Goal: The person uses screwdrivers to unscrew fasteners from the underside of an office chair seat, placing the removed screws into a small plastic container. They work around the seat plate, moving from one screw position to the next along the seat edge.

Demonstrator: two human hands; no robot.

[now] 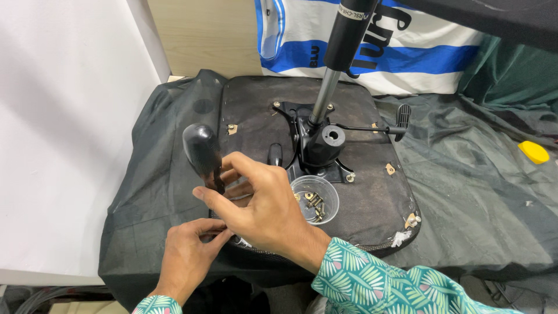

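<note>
- Nearest us, our left hand (187, 256) rests at the front edge of the upturned black chair seat base (256, 110), fingertips pinched together on something too small for us to make out.
- Just above it, our right hand (261, 203), in a green leaf-patterned sleeve (372, 279), is closed around the shaft of a black-handled screwdriver (202, 154); the bulbous handle stands upright at eleven o'clock from the hand.
- At three o'clock from that hand, touching distance away, we see a small clear plastic cup (315, 199) holding brass-coloured screws, set on the seat base.
- Beyond the cup, at twelve o'clock, sits the black metal tilt mechanism (322, 142), with a black and silver gas lift cylinder (340, 58) rising from it.
- A dark green cloth (476, 186) covers the table underneath.
- Far off at three o'clock lies a small yellow plastic piece (533, 152).
</note>
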